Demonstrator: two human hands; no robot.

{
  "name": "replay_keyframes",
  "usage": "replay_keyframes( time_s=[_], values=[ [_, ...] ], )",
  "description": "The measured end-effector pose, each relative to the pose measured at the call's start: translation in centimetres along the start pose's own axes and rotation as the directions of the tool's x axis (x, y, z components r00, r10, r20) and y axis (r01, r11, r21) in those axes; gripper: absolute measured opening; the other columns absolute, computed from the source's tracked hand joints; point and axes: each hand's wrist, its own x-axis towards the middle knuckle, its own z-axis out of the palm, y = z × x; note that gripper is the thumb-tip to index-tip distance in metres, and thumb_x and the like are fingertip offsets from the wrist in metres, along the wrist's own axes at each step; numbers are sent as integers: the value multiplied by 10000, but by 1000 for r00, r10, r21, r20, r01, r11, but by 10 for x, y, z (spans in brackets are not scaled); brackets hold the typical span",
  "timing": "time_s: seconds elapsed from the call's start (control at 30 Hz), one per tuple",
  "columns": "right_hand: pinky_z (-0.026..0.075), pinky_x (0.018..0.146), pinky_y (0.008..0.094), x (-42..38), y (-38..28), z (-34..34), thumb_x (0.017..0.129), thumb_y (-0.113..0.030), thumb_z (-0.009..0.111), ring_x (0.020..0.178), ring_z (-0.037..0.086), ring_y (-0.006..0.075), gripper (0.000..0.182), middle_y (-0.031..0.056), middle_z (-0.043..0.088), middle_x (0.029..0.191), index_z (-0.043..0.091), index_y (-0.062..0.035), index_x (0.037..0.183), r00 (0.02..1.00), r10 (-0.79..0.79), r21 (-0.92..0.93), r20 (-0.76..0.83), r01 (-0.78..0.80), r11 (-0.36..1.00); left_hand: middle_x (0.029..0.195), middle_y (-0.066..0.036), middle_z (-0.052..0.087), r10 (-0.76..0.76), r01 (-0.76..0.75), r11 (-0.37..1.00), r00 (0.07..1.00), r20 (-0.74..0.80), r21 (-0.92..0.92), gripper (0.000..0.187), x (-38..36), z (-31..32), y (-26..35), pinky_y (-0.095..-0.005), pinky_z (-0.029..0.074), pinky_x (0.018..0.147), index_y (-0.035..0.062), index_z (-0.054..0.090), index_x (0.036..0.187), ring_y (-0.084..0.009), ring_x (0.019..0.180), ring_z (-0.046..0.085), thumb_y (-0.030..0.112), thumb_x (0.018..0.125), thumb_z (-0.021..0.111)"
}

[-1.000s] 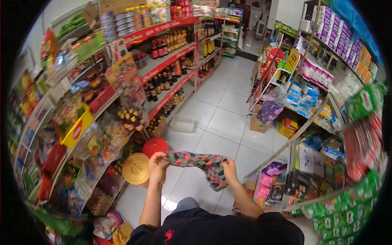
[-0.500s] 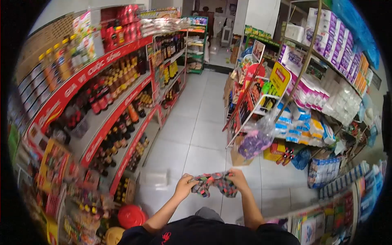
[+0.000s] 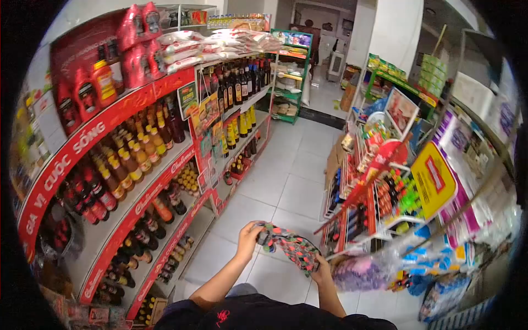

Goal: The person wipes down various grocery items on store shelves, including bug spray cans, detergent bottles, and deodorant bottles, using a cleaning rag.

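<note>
A dark cloth with red and green patches [image 3: 292, 247] is stretched between my two hands, above the tiled floor. My left hand [image 3: 250, 237] grips its upper left end, with the fingers closed on the fabric. Lower and to the right, my right hand [image 3: 320, 269] is closed on the other end. The cloth slopes down from left to right, and its middle is spread out flat.
Red-edged shelves [image 3: 165, 190] with bottles line the left side. White packets [image 3: 220, 44] lie on top. On the right stand a rack with a yellow sign [image 3: 434, 179] and a plastic-wrapped purple bundle [image 3: 360, 273]. A tiled aisle [image 3: 300, 192] runs between.
The view has moved forward along the aisle and turned, so the left shelves look nearer. The cloth, bunched before, is now spread wider and slanted, with my right hand lower.
</note>
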Motion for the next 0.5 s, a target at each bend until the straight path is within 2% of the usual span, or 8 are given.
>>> replay_keyframes(
  time_s=[0.1,0.17,0.2,0.33,0.37,0.43,0.47,0.5],
  values=[
    [370,864,404,119,-20,6,792,-203,514,980,493,250,318,125,530,1042,486,0,1034,997,77,116,3,-77,990,695,-6,561,-47,40,995,995,-84,-89,135,95,-4,-16,-196,397,541,26,570,804,-65,606,501,133,778,493],
    [336,897,406,197,-31,8,797,-263,491,988,491,249,311,107,542,1047,524,-40,1011,997,81,91,-13,-80,993,659,6,546,-53,33,989,989,-141,-144,143,163,-4,-30,-193,385,514,35,565,763,-59,570,485,162,773,502],
    [329,902,410,234,-44,19,805,-285,477,996,485,249,340,104,533,1066,511,-41,1039,995,89,112,54,-95,989,648,16,523,-41,20,991,987,-154,-133,143,200,-3,-38,-198,371,531,42,555,731,-61,579,469,168,774,502],
    [317,909,423,335,-103,69,815,-375,446,1021,469,249,446,96,508,1110,470,-39,1108,992,103,156,79,-115,981,671,3,517,41,-56,991,991,-126,-121,127,341,27,-38,-207,354,583,36,558,720,-78,632,464,140,764,499],
    [317,909,423,374,-109,48,815,-375,446,1021,469,249,446,96,508,1110,470,-39,1108,993,105,168,54,-112,979,671,3,517,16,-30,993,993,-117,-116,127,375,37,-38,-207,354,583,36,558,720,-78,632,464,140,764,499],
    [324,904,419,447,-112,-20,792,-441,462,1017,469,252,509,99,502,1114,465,-42,1107,984,123,78,-127,-114,990,688,-13,538,-30,11,981,995,-93,-196,119,430,65,-27,-205,367,606,23,567,726,-77,655,480,112,752,492],
    [345,886,398,459,-130,-11,777,-468,475,1004,474,253,530,104,515,1079,470,-48,1100,980,91,-51,-179,-101,994,688,-13,538,-70,54,982,994,-87,-180,119,457,76,-26,-205,367,606,23,567,726,-77,655,480,112,752,492],
    [391,799,367,476,-145,-37,799,-456,453,964,492,235,469,99,535,1008,496,-51,1032,973,177,-274,-147,-212,938,684,-21,551,-41,37,989,999,-28,-146,116,484,86,-26,-205,375,602,15,570,723,-76,643,489,97,740,490]
  ],
)
